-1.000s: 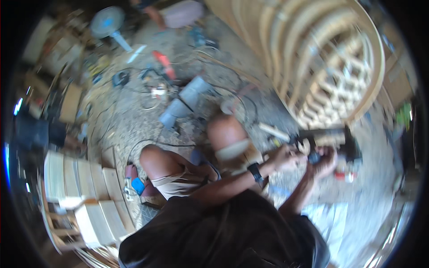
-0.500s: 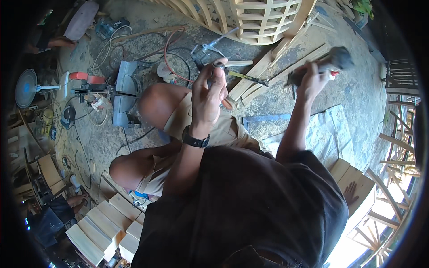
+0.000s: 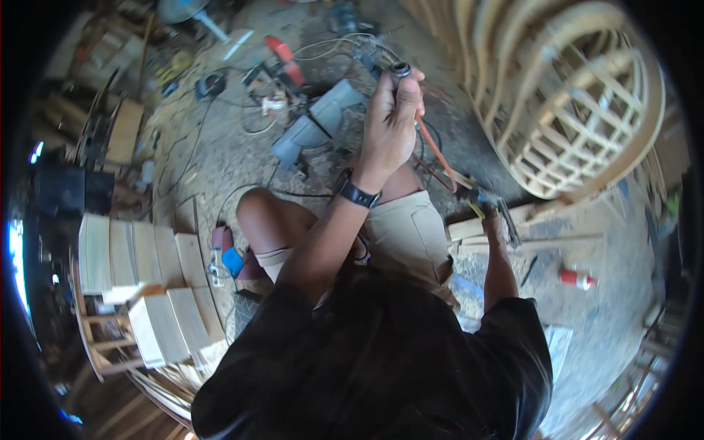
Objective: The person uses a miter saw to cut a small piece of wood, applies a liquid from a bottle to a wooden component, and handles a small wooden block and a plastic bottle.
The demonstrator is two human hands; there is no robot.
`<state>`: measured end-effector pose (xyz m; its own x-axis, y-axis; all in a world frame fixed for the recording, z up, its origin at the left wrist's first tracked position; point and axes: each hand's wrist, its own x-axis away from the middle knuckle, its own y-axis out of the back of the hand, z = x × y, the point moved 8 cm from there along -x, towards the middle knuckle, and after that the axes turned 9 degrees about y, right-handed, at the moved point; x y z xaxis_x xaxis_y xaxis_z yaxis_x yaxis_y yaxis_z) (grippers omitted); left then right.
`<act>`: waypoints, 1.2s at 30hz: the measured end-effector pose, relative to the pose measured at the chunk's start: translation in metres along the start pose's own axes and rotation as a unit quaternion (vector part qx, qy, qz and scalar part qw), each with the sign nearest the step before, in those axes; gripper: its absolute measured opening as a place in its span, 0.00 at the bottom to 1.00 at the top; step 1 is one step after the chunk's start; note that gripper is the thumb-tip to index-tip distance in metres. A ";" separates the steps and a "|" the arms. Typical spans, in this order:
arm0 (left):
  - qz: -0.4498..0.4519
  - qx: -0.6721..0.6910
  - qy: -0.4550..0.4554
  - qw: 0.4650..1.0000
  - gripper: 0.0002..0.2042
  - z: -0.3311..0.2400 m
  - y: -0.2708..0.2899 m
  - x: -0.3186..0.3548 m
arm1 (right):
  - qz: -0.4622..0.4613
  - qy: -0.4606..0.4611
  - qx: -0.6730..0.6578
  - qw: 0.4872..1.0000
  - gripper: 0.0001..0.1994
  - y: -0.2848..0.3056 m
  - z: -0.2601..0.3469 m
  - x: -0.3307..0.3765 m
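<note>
Head view, looking straight down over black-shirted shoulders onto a dusty workshop floor.

Left hand raised above the bent knees, fingers curled tight round a dark tool with a round metal socket head poking out above the knuckles. Black wristwatch strapped on that wrist. Thin orange hose trailing down from under the hand toward the right thigh in beige shorts.

Right hand lowered beside the right knee, resting on pale wooden slats lying on the ground. Grip there hard to read: fingers bent over something dark with a yellow touch, too small and blurred to tell whether clamped or merely laid on.

Further right on the floor, a small red and white can lying on its side, well apart from the right hand. Upper right, a large curved lattice frame of light bent wood, standing near the slats.

Ahead of the knees, a grey boxy power tool among loose cables, and beyond it a red-handled tool. Left of the legs, a row of pale flat wooden boards stacked edge to edge, with a small blue object lying between the boards and the left thigh.
</note>
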<state>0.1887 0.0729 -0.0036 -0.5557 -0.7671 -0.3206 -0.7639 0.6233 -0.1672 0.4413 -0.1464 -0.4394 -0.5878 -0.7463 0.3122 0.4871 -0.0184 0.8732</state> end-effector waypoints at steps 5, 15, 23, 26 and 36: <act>-0.114 -0.217 -0.134 0.960 0.18 -0.055 0.059 -0.018 | -0.092 0.070 -0.012 0.993 0.22 0.012 0.010 -0.032; 0.054 -0.380 -0.174 0.907 0.19 -0.047 0.054 -0.038 | -0.099 0.407 -0.623 0.660 0.22 0.320 0.418 0.056; 0.056 -0.382 -0.084 0.919 0.18 -0.029 0.103 -0.026 | -0.006 0.430 -0.492 0.757 0.13 0.316 0.544 0.041; -0.065 -0.387 -0.234 0.890 0.18 -0.062 0.148 -0.011 | -0.124 0.451 -0.533 0.705 0.10 0.343 0.576 0.045; -0.146 -0.047 0.010 0.988 0.19 -0.030 0.213 0.003 | -0.080 0.589 -0.614 0.518 0.18 0.357 0.655 0.109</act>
<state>0.0146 0.1991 -0.0118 -0.3129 -0.9154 -0.2533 -0.9193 0.3589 -0.1615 0.1279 0.2014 0.1516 -0.2344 -0.5443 -0.8055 0.9624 -0.0128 -0.2714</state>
